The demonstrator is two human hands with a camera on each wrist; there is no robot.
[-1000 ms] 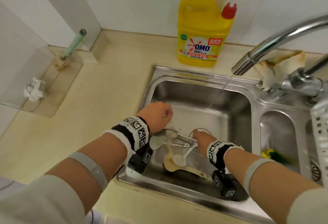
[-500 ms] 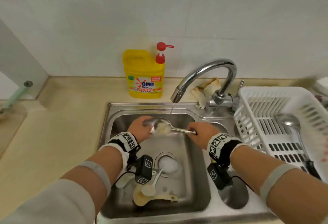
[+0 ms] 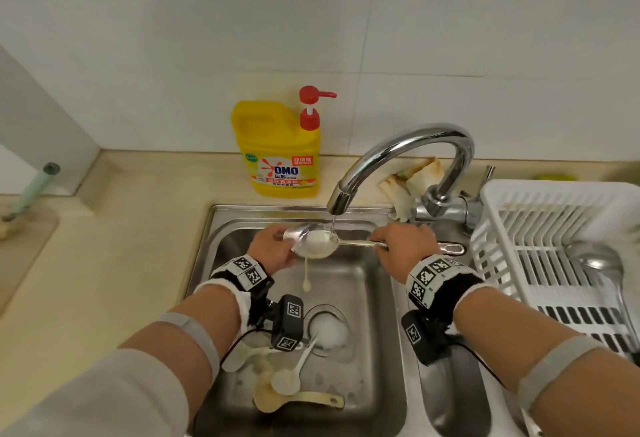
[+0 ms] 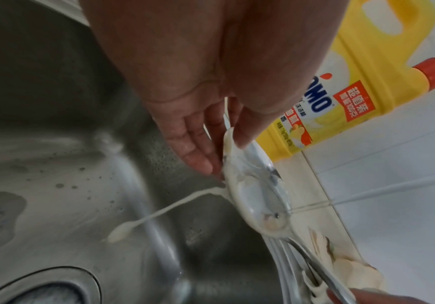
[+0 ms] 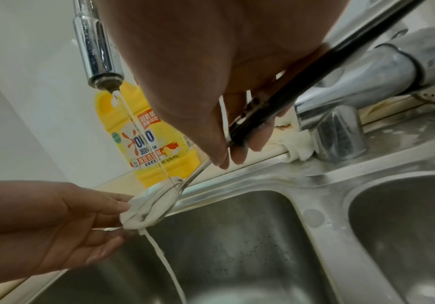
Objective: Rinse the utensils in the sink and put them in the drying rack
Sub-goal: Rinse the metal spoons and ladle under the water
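The surface (image 3: 114,249) is a beige counter set against a wall of pale tiles (image 3: 450,38). A yellow detergent bottle (image 3: 277,156) with a red pump stands upright at the back of the surface, just left of the chrome tap (image 3: 408,145). A crumpled cloth (image 3: 412,180) lies behind the tap base.

A stainless double sink (image 3: 214,228) is let into the surface. The large left basin holds a beige ladle (image 3: 298,400) near the front wall, with a white spoon (image 3: 289,379) lying across its bowl and a second white spoon (image 3: 239,357) to the left, partly hidden by the wrist camera. Foam covers the drain (image 3: 327,329).

A white plastic drying rack (image 3: 519,215) stands at the right of the sink. A metal ladle (image 3: 599,263) lies inside it.

The steel spoon (image 3: 317,244) is held level over the left basin, directly under the tap outlet. A thin stream of water (image 5: 138,127) falls into its bowl, and a creamy white residue (image 4: 159,214) runs off the near edge in a strand toward the basin floor.

The right hand (image 3: 401,246) grips the spoon handle, fingers (image 5: 239,150) curled round it. The left hand (image 3: 273,249) has its fingers (image 4: 195,156) nearly straight, the tips touching the rim and underside of the spoon bowl.
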